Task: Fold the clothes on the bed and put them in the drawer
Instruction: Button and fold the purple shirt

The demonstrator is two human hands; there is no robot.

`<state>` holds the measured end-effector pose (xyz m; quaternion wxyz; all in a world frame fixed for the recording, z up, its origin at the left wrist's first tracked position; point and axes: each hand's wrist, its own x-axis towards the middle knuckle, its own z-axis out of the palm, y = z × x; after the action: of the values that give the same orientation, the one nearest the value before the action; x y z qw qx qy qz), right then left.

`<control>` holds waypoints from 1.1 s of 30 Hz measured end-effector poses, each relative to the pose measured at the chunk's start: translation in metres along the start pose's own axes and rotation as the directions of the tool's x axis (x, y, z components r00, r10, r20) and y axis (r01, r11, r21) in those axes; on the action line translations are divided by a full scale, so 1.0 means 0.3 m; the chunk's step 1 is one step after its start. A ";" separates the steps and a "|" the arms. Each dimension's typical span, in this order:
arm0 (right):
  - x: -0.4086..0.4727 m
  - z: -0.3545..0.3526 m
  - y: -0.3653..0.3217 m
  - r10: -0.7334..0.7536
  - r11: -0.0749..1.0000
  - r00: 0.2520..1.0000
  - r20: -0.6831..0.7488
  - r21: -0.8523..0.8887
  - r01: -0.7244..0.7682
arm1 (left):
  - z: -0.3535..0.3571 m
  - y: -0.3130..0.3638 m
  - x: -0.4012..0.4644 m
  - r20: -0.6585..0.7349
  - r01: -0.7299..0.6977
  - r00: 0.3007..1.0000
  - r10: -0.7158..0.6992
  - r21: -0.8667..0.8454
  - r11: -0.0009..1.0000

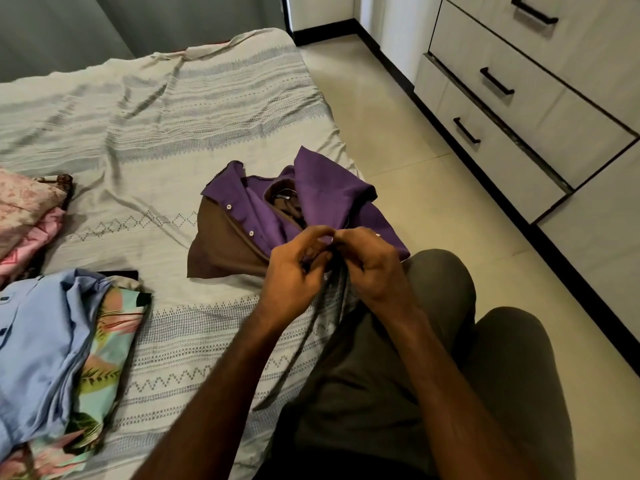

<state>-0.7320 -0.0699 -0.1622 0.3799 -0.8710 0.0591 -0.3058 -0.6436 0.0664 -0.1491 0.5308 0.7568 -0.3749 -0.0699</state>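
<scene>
A purple shirt (325, 192) with white buttons lies rumpled at the bed's right edge, on top of a brown shirt (221, 247). My left hand (294, 268) and my right hand (370, 261) meet at the purple shirt's near edge. Both pinch its front placket between curled fingers. The fabric under my fingers is hidden. White drawers with black handles (498, 81) stand along the wall at the right; all look closed.
A light blue shirt (41, 341) lies over a floral-print garment (104, 348) at the lower left. Pink patterned clothes (24, 216) sit at the left edge. The striped bedsheet (173, 116) stretches behind. My knees in dark shorts (433, 341) are beside the bed, above the tiled floor (398, 140).
</scene>
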 end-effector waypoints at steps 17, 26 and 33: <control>0.034 -0.083 0.066 0.153 0.985 0.988 -0.036 -0.079 -0.155 | -0.111 -0.004 0.258 0.172 0.236 0.957 -0.232 -0.004 0.972; 0.131 -0.007 0.074 0.441 0.895 0.885 -0.152 0.148 -0.421 | -0.103 -0.019 0.399 -0.133 -0.017 0.990 0.048 0.223 0.975; 0.041 0.044 0.115 0.511 0.836 0.834 0.207 0.106 -0.538 | 0.005 -0.170 -0.010 -0.330 0.174 0.932 -0.152 0.038 0.984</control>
<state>-0.7098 -0.0900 -0.1872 0.5215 -0.8106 0.2389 -0.1178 -0.6214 0.0751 -0.1943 0.5523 0.8037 -0.2201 0.0249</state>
